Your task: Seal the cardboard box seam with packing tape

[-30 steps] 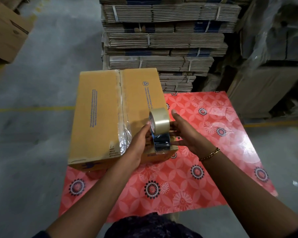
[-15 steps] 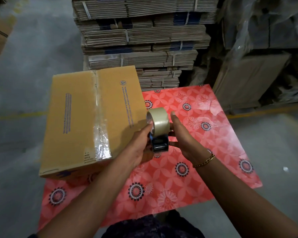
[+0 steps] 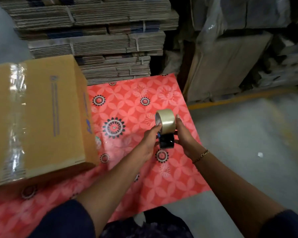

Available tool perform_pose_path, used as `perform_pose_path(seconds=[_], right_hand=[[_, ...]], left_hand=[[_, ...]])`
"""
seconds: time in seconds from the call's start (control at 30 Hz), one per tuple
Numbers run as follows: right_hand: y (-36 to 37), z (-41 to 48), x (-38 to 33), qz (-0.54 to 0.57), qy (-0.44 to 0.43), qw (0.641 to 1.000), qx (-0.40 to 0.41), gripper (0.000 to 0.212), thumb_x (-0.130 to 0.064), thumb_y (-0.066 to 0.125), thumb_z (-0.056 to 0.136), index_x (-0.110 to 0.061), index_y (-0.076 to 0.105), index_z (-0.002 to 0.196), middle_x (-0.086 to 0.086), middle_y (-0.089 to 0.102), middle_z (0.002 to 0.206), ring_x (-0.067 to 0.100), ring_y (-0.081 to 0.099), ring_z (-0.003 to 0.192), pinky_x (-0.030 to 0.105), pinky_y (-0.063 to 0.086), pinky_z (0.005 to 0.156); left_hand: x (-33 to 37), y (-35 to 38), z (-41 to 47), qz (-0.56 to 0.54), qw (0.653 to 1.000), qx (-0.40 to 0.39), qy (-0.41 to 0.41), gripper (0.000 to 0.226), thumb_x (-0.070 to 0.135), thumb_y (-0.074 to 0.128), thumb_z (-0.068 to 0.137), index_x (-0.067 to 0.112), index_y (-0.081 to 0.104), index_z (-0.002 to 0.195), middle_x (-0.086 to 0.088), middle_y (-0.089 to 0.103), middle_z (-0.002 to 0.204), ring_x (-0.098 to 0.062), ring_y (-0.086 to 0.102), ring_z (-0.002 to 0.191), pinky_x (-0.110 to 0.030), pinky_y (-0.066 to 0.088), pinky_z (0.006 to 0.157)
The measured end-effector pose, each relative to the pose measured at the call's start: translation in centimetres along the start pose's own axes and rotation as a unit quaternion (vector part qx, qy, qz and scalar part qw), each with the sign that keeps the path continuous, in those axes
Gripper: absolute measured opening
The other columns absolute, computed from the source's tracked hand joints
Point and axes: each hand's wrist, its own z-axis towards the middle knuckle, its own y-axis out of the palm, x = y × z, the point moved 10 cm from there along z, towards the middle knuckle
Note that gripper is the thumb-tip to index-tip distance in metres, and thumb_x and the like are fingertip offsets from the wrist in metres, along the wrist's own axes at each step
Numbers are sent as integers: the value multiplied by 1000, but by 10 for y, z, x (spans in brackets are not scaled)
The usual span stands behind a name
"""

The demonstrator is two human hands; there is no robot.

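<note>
A brown cardboard box (image 3: 46, 115) lies at the left on a red flowered table (image 3: 139, 93). A shiny strip of clear tape (image 3: 16, 117) runs along its top seam and down the near side. To the right of the box, above the table, I hold a tape dispenser (image 3: 165, 130) with a roll of clear tape on top and a dark body below. My left hand (image 3: 149, 143) grips its left side and my right hand (image 3: 184, 136) grips its right side. Both hands are apart from the box.
Bundles of flattened cardboard (image 3: 100, 36) are stacked behind the table. Wrapped cartons (image 3: 230, 57) stand at the back right. Grey concrete floor (image 3: 248, 152) with a yellow line (image 3: 234, 100) lies to the right.
The view has swung right, so the box now sits at the far left. My hands with the dispenser have moved off the box's corner to above the table.
</note>
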Motion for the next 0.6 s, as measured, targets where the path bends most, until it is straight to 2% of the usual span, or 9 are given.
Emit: perform_pose_path(seconds=[0.07, 0.13, 0.2, 0.27, 0.3, 0.4, 0.5, 0.57, 0.6], right_hand=[[-11, 20, 6, -8, 15, 1000, -4, 47, -54, 24, 106, -27, 62, 113, -9, 68, 99, 5, 63, 88, 26, 50, 77], [-16, 38, 15, -22, 30, 999, -19, 49, -54, 24, 106, -25, 63, 116, -6, 69, 101, 7, 64, 88, 26, 51, 77], [-18, 52, 20, -27, 34, 999, -23, 51, -53, 25, 107, -21, 63, 118, -3, 68, 102, 7, 64, 88, 26, 51, 76], [-17, 65, 25, -29, 41, 998, -22, 49, -51, 26, 107, -20, 63, 117, -3, 68, 100, 8, 64, 87, 26, 50, 73], [-16, 68, 28, -29, 47, 998, -26, 48, -51, 27, 107, -21, 64, 115, 0, 70, 101, 9, 65, 86, 27, 49, 71], [-17, 76, 32, -29, 50, 998, -27, 47, -52, 30, 106, -23, 66, 105, 10, 71, 111, 13, 67, 87, 28, 50, 71], [-17, 72, 31, -15, 62, 997, -51, 52, -52, 26, 107, -20, 66, 100, 7, 70, 106, 11, 65, 85, 28, 51, 75], [-25, 69, 29, -21, 64, 997, -41, 55, -51, 23, 107, -13, 62, 111, 4, 66, 105, 11, 62, 86, 33, 53, 84], [-27, 64, 23, -23, 57, 997, -39, 58, -54, 24, 106, -10, 58, 124, 6, 64, 114, 15, 63, 94, 38, 50, 93]], left_hand=[[-4, 15, 14, -18, 999, -4, -27, 29, 33, 50, 102, 11, 68, 106, -8, 68, 84, -14, 68, 54, -19, 51, 46], [-8, 21, 27, -23, 999, 2, -45, 28, 30, 47, 104, 11, 68, 99, -6, 70, 76, -12, 69, 50, -21, 53, 46], [-8, 22, 34, -32, 998, 23, -49, 36, 32, 48, 103, 5, 71, 111, -10, 75, 85, -23, 73, 70, -34, 62, 68], [-14, 19, 47, -33, 997, 42, -51, 43, 35, 52, 100, 3, 70, 122, -20, 75, 108, -39, 72, 96, -56, 57, 93], [-17, 17, 52, -30, 997, 48, -50, 43, 36, 53, 99, 4, 71, 123, -23, 73, 116, -43, 70, 104, -61, 53, 98], [-22, 12, 61, -32, 996, 62, -49, 43, 38, 54, 98, 7, 72, 121, -21, 73, 118, -41, 70, 106, -57, 52, 101], [-20, 10, 60, -12, 998, 53, -42, 43, 43, 53, 96, 11, 74, 115, -17, 75, 115, -35, 70, 105, -51, 54, 101], [-7, 6, 44, 19, 998, 47, -34, 36, 43, 49, 100, 17, 72, 111, -7, 73, 108, -27, 64, 101, -39, 50, 92], [2, 2, 33, 33, 998, 48, -27, 32, 42, 47, 102, 22, 68, 115, -1, 68, 107, -23, 59, 101, -36, 45, 90]])
